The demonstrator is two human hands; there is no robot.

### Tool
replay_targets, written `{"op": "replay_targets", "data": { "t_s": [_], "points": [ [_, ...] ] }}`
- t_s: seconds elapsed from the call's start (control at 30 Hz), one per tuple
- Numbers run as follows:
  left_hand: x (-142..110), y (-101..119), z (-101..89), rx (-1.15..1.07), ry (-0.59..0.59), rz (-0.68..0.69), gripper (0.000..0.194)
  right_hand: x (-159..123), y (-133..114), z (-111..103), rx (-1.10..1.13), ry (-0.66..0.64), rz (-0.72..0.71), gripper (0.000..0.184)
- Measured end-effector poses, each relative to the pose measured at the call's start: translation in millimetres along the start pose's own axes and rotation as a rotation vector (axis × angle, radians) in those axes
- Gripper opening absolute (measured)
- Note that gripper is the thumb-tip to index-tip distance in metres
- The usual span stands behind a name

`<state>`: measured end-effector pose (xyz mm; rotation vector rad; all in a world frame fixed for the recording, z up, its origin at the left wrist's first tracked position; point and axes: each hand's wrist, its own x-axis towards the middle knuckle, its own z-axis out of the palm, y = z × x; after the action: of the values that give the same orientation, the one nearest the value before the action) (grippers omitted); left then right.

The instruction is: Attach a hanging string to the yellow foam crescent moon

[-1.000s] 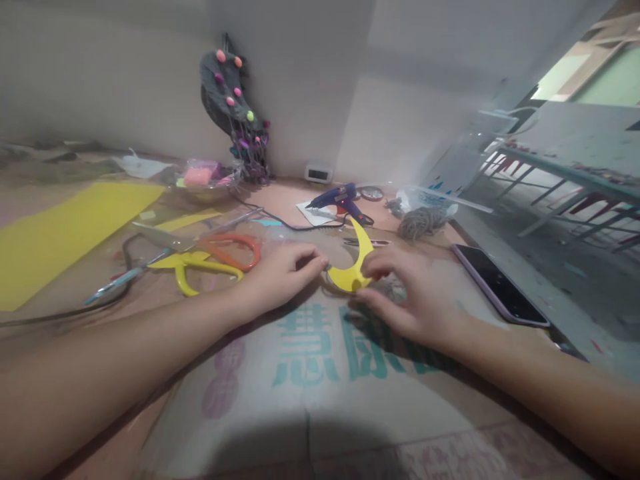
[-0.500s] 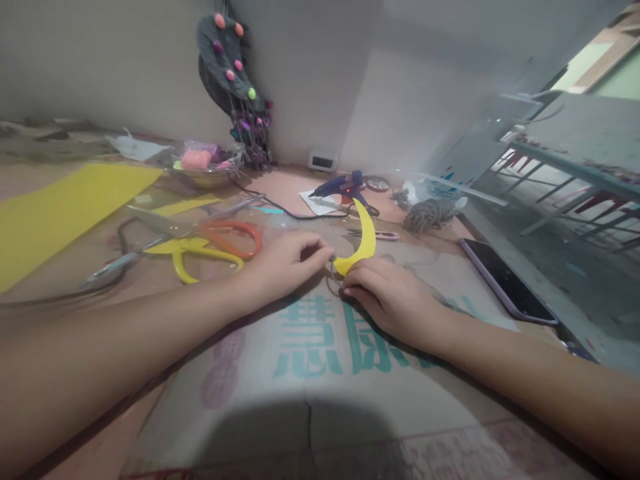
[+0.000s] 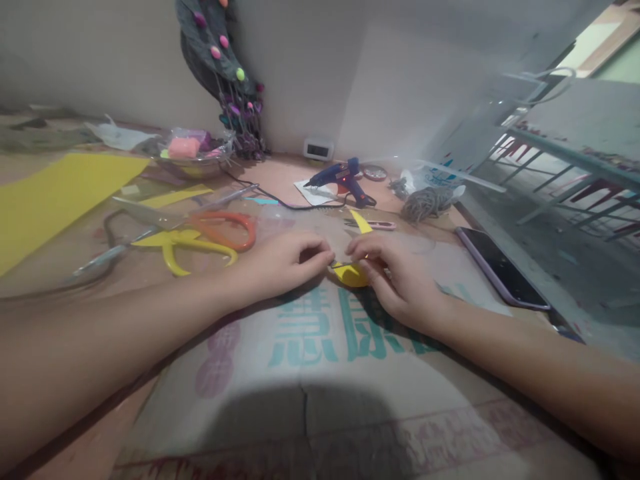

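Note:
A yellow paper crescent point(image 3: 353, 276) lies between my hands, its middle hidden behind my right fingers and its upper tip showing above them. My left hand point(image 3: 295, 261) is closed in a pinch at the crescent's left end. Across that end runs a short stretch of dark grey yarn point(image 3: 345, 265), reaching from my left fingertips to my right ones. My right hand point(image 3: 395, 270) is closed, thumb and fingers pinching the yarn over the crescent. Whether it also grips the paper is hard to make out.
Orange-handled scissors point(image 3: 225, 230) and yellow-handled scissors point(image 3: 200, 252) lie left, near a yellow sheet point(image 3: 65, 193). Behind are a blue glue gun point(image 3: 333, 175) with its cord, pink thread snips point(image 3: 383, 226) and a grey yarn ball point(image 3: 425, 203). A phone point(image 3: 503, 267) rests at the right edge.
My right hand has risen from the crescent's lower edge across its middle, drawing the yarn over the paper. My left hand keeps its pinch. The whole view has shifted slightly.

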<state>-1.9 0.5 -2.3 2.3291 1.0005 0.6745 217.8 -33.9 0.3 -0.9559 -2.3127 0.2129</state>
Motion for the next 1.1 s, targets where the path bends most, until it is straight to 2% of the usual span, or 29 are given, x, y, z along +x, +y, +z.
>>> {"op": "replay_targets", "data": {
  "t_s": [0.13, 0.2, 0.37, 0.63, 0.87, 1.1],
  "points": [
    [0.3, -0.4, 0.8, -0.009, 0.03, -0.033, 0.031, 1.1, 3.1, 0.7, -0.046, -0.089, 0.191, 0.014],
    [0.4, -0.6, 1.3, 0.007, 0.044, -0.036, 0.031, 1.4, 4.8, 1.5, -0.072, -0.115, 0.228, 0.015],
    [0.2, 0.8, -0.4, -0.029, 0.03, -0.025, 0.029, 3.6, 6.7, 2.5, -0.027, -0.111, 0.242, 0.012],
    [-2.3, -4.3, 1.3, -0.287, 0.017, -0.07, 0.033, 5.9, 8.3, 3.1, 0.055, -0.098, 0.251, 0.01],
    [-3.9, -6.0, 7.9, -0.24, 0.002, 0.012, 0.033, 7.5, 8.9, 4.0, 0.058, -0.098, 0.229, 0.01],
    [-3.8, -4.3, 5.8, -0.124, 0.074, 0.02, 0.023, 6.6, 9.7, 4.1, 0.057, -0.114, 0.223, 0.01]
  ]
}}
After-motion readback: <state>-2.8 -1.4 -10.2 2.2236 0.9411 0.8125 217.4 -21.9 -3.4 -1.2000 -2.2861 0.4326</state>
